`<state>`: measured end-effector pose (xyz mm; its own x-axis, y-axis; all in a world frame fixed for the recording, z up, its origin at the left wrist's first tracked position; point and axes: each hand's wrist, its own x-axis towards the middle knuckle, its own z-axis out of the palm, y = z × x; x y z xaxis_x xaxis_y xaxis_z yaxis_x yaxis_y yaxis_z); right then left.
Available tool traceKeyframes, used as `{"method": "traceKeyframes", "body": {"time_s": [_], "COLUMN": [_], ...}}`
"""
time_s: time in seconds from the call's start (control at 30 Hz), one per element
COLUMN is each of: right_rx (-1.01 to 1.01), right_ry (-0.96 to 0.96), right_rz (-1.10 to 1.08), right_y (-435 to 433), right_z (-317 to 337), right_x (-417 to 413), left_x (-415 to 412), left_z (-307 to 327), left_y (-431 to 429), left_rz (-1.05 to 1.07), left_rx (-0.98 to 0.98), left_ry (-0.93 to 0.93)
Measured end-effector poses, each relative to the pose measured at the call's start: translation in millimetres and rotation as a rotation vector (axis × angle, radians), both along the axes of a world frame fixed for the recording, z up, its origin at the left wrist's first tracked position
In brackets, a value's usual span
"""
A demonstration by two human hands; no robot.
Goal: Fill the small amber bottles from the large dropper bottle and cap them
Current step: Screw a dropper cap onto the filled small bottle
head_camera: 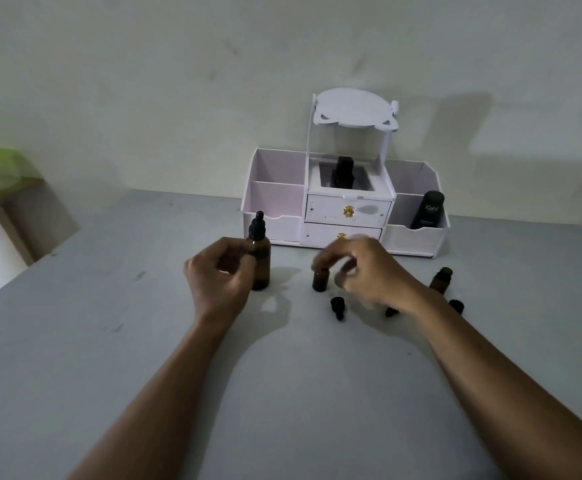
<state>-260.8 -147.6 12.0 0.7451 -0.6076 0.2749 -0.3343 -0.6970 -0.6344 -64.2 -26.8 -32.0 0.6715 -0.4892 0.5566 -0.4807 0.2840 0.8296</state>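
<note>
The large dropper bottle point(262, 268) stands upright on the grey counter point(109, 341). The left hand point(220, 275) curls against its left side, but it is unclear whether the hand grips the bottle. Just right of that bottle, the blurred right hand's point(365, 271) fingertips sit at the neck of a small amber bottle point(320, 282), grasp unclear; farther right are a second small bottle point(441, 280) and loose black caps point(338, 306).

**A:** Where are you set up here, some kind of lab?

**B:** Nah, you're at home, looks like a vanity corner. White cosmetics organizer point(275, 168) pushed against a bare painted wall point(178, 81), 2 small drawers point(327, 209) with gold knobs point(347, 211), a black toiletry tube point(428, 211) standing in its right bin. Plain grey tabletop point(92, 323) under it all, dim indoor light.
</note>
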Motion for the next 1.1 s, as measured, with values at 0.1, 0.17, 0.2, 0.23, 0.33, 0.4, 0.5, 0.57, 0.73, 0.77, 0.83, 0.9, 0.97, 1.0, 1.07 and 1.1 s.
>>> {"method": "traceKeyframes", "body": {"time_s": [0.1,0.17,0.2,0.23,0.33,0.4,0.5,0.57,0.73,0.77,0.83,0.9,0.97,1.0,1.07,1.1], "right_rx": [-0.065,-0.129,-0.156,-0.172,-0.217,-0.219,-0.107,0.036,0.252,0.252,0.23,0.209,0.196,0.185,0.138,0.108], "right_ry": [0.234,0.385,0.43,0.463,0.485,0.32,-0.091,-0.339,-0.554,-0.544,-0.509,-0.464,-0.411,-0.385,-0.338,-0.319], "right_rz": [0.039,0.042,0.043,0.04,0.035,0.038,-0.061,-0.146,-0.197,-0.199,-0.202,-0.211,-0.229,-0.237,-0.255,-0.265], "right_y": [7,8,7,7,5,1,-6,-9,-18,-19,-21,-22,-22,-22,-20,-18], "right_z": [-11,-19,-23,-27,-28,-25,-14,-2,7,5,0,-6,-13,-17,-25,-28], "right_x": [-21,-28,-29,-30,-31,-34,-36,-31,-7,-3,4,8,11,12,14,16], "left_x": [-24,-35,-40,-44,-51,-51,-49,-49,-51,-50,-49,-49,-50,-50,-50,-50], "left_z": [0,-5,-7,-10,-16,-17,-15,-14,-13,-14,-15,-15,-16,-17,-17,-17], "left_y": [-3,-9,-13,-18,-30,-37,-45,-49,-54,-53,-54,-54,-55,-55,-55,-54], "left_rz": [-0.111,-0.196,-0.232,-0.267,-0.336,-0.356,-0.363,-0.367,-0.353,-0.354,-0.359,-0.355,-0.345,-0.338,-0.331,-0.332], "left_rx": [-0.001,0.074,0.127,0.185,0.352,0.428,0.484,0.508,0.516,0.514,0.505,0.492,0.484,0.481,0.475,0.471], "left_ry": [-0.025,-0.017,-0.012,-0.007,0.016,0.035,0.062,0.071,0.053,0.039,0.019,0.005,-0.023,-0.037,-0.064,-0.072]}}
